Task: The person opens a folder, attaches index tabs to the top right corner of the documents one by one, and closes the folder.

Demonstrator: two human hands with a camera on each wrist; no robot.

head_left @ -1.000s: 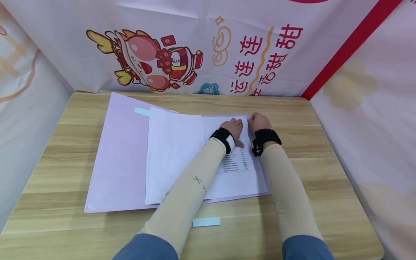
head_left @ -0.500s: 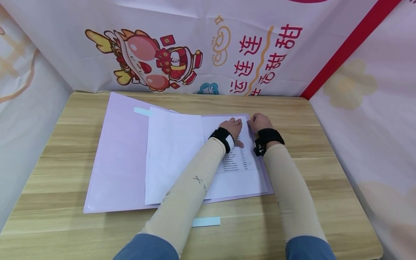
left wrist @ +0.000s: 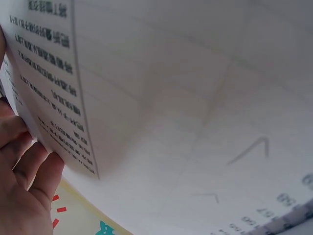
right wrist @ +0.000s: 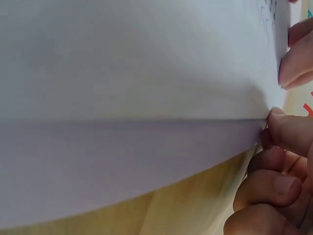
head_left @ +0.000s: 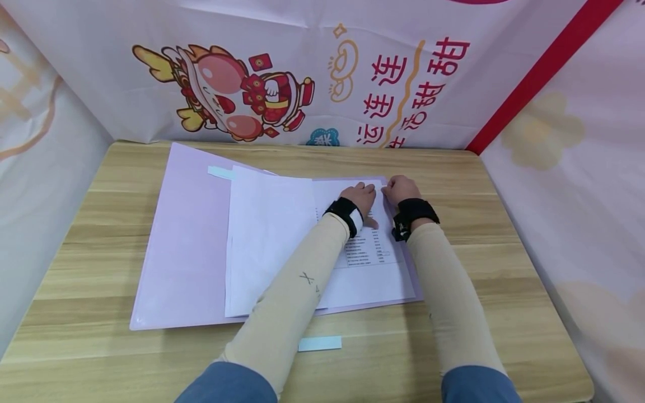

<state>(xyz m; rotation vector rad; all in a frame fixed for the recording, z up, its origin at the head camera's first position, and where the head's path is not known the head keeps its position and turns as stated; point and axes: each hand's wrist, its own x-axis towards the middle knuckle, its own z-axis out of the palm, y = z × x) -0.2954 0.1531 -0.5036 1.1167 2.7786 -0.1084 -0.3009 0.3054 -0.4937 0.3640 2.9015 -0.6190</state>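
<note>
A lilac folder [head_left: 186, 240] lies spread open on the table with white sheets in it. On its right side is a printed page [head_left: 368, 285] bearing a table of text; a blank white page [head_left: 272, 240] is turned to the left. My left hand [head_left: 360, 197] rests on the upper part of the printed page, fingers extended toward its top edge. Beside it, my right hand [head_left: 401, 189] pinches the page's upper right corner between thumb and finger. The right wrist view shows the thumb [right wrist: 288, 129] at that corner, the other fingers curled below, with the lilac cover beneath the sheet.
A pale blue strip [head_left: 319, 343] lies on the wooden table [head_left: 484, 268] in front of the folder. Another pale blue strip [head_left: 220, 172] sits on the folder's left cover. A printed cloth [head_left: 302, 67] hangs behind the table's far edge.
My right forearm has shifted slightly to the right, and the thumb and finger have edged a little left at the page corner. The left hand and folder stay nearly still.
</note>
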